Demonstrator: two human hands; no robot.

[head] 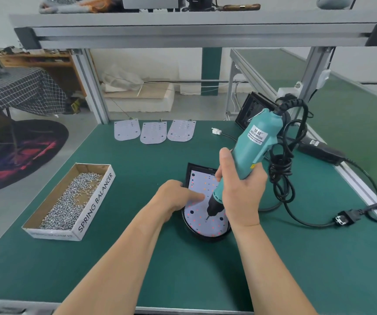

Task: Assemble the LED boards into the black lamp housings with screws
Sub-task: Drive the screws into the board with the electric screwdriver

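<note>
A black lamp housing (191, 170) lies in the middle of the green bench with a white LED board (200, 181) seated in it. My right hand (243, 189) grips a teal electric screwdriver (254, 142), tilted, with its bit tip touching a screw on the board's near part. My left hand (176, 196) rests on the housing's left edge, its forefinger pressing on the board. Three loose LED boards (154, 133) lie in a row at the bench's far edge. A cardboard box of screws (69, 201) stands to the left.
The screwdriver's black cable (281, 178) loops to the right and ends in a plug (345, 219). More black housings (251, 110) lean at the back right beside a black power adapter (319, 148). A small white connector (216, 131) lies behind. An aluminium shelf frame (194, 30) spans overhead.
</note>
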